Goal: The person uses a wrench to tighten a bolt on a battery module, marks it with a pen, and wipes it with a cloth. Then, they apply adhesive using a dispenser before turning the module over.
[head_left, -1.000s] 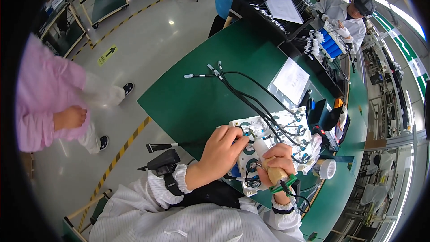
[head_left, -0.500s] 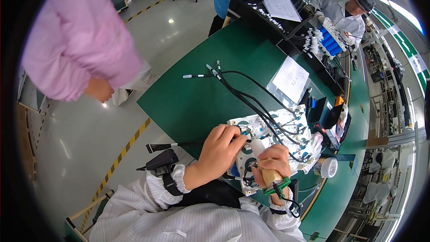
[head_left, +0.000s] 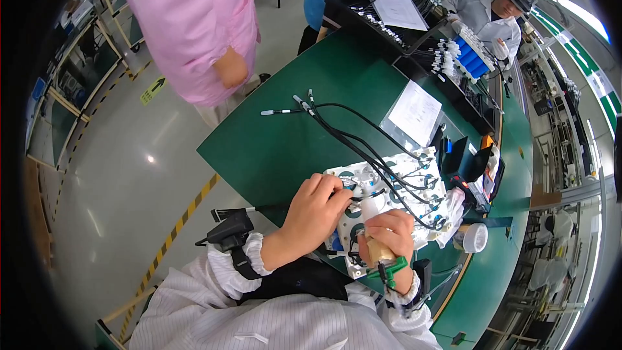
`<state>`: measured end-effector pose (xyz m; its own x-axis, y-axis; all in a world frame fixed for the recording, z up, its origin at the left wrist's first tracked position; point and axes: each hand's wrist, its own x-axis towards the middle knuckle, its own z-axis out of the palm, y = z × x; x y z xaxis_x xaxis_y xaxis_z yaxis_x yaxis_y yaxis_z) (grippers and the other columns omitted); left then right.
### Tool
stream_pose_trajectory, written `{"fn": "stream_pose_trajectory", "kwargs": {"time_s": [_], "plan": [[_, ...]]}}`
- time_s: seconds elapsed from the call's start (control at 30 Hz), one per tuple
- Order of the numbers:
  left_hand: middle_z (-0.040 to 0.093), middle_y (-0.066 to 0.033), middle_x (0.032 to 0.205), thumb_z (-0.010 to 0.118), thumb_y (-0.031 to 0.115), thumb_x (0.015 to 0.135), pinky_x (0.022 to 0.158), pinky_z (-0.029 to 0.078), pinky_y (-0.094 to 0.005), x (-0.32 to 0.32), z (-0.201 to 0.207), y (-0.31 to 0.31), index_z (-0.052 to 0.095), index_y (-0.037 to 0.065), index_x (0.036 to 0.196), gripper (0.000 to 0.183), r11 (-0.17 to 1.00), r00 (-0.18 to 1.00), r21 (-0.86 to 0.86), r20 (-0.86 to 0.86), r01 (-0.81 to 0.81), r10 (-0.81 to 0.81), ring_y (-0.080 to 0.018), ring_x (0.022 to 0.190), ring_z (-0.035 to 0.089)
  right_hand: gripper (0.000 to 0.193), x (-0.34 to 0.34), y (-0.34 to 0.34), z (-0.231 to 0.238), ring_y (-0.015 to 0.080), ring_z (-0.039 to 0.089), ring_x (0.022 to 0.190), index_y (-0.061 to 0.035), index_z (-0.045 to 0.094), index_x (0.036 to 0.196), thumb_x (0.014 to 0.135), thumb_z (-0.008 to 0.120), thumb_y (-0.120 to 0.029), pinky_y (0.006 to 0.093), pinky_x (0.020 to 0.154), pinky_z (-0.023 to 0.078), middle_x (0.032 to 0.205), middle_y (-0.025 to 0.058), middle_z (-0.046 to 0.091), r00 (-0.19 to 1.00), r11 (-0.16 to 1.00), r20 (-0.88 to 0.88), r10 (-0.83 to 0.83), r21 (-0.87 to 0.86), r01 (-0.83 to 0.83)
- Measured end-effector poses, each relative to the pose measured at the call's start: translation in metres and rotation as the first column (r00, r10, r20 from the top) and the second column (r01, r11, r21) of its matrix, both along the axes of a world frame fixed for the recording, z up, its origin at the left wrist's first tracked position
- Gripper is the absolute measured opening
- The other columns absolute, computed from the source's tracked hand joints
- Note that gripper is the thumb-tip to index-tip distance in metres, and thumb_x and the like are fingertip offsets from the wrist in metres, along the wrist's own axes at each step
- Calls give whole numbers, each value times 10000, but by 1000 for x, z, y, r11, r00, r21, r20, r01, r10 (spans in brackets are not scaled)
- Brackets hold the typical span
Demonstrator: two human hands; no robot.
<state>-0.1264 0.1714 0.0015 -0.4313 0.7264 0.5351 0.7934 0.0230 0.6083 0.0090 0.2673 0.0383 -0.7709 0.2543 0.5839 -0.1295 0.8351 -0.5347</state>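
Observation:
A white plastic block (head_left: 345,217) with round dark-ringed openings lies on the green table before me. My left hand (head_left: 311,217) bends over its far left corner, thumb and fingers pinched together; what lies between the fingertips is hidden. In my right hand (head_left: 393,228) is a dispensing syringe (head_left: 371,207), its white end pointing at the block near my left fingertips. Beige wrapping covers its grip, and a green fitting (head_left: 387,273) sits at its rear. Several black cables (head_left: 341,132) with light tips run from the block toward the far left.
A paper sheet (head_left: 414,113) lies beyond the block. Black bins (head_left: 382,23) of cables stand at the back. At right are a white tub (head_left: 475,238) and a black box (head_left: 468,163). A person in pink (head_left: 194,32) stands left of the table; another works at far right.
The person in pink has shifted right, closer to the table's edge. My view has turned slightly. Both my hands stay at the block, and the syringe sits a little more upright.

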Motion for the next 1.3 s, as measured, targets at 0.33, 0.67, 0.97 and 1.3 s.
{"fn": "stream_pose_trajectory", "kwargs": {"time_s": [0.33, 0.67, 0.97, 1.3], "plan": [[454, -105, 944, 590, -87, 669, 655, 432, -303, -2, 2, -3, 595, 29, 933, 289, 1000, 996, 24, 83, 15, -17, -239, 809, 489, 434, 34, -12, -2, 236, 518, 811, -153, 498, 899, 568, 724, 14, 332, 732, 412, 888, 47, 587, 993, 992, -113, -15, -123, 1], [464, -115, 960, 567, -125, 617, 684, 433, -323, 9, 6, -21, 620, 30, 874, 305, 999, 999, 40, 11, 31, -31, -267, 843, 478, 423, 35, -13, -12, 253, 524, 837, -138, 504, 897, 573, 734, 8, 343, 735, 415, 898, 55, 579, 997, 994, -83, -8, -110, -1], [477, -108, 938, 566, -109, 611, 711, 432, -330, 22, 10, -32, 625, 31, 881, 310, 996, 996, 24, 30, 84, -85, -271, 840, 487, 402, 32, -12, -14, 256, 533, 831, -130, 516, 888, 577, 737, -2, 348, 738, 418, 896, 55, 580, 994, 992, -109, -5, -124, -9], [482, -75, 923, 662, 14, 619, 707, 420, -320, 47, 20, -34, 619, 25, 901, 286, 989, 990, -31, 21, 141, -141, -252, 830, 485, 393, 35, -12, -16, 251, 531, 831, -126, 533, 879, 571, 739, 5, 341, 731, 425, 901, 51, 585, 994, 995, -104, -24, -99, 14]]}}
